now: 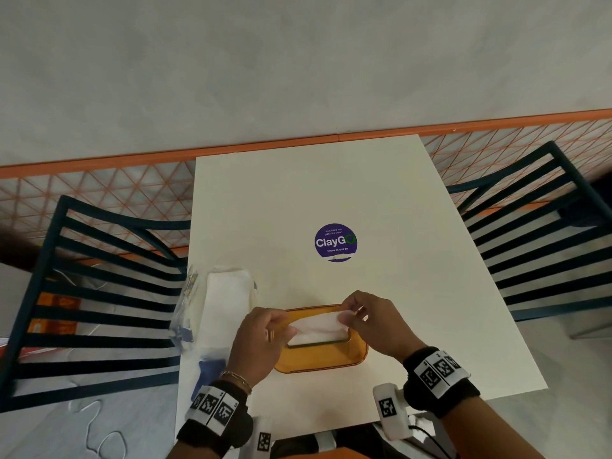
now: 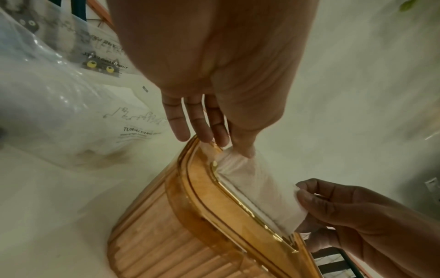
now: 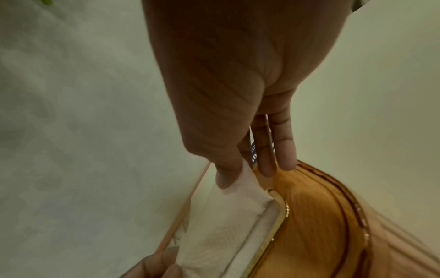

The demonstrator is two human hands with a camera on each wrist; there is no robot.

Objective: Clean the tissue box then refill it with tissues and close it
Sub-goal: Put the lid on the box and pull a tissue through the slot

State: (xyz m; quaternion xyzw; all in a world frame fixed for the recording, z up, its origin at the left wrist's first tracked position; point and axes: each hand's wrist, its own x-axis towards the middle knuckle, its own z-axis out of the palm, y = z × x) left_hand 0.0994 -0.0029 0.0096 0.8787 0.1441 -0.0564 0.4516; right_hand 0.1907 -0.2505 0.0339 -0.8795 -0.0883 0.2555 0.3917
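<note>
An amber see-through tissue box (image 1: 326,359) with its lid on stands near the table's front edge. A white tissue (image 1: 318,324) rises through the slot in the lid. My left hand (image 1: 261,336) pinches the tissue's left end (image 2: 234,156) between thumb and fingers. My right hand (image 1: 371,321) pinches the right end (image 3: 238,180) the same way. In the left wrist view the right hand (image 2: 316,197) holds the tissue (image 2: 259,188) over the gold-rimmed slot. The box's ribbed wall (image 2: 166,244) and lid (image 3: 316,225) show in both wrist views.
A clear plastic pack of tissues (image 1: 225,299) lies left of the box on the white table (image 1: 331,193), with blue print at its near end (image 1: 208,369). A round purple sticker (image 1: 335,242) sits mid-table. Dark slatted chairs (image 1: 99,293) flank the table on both sides.
</note>
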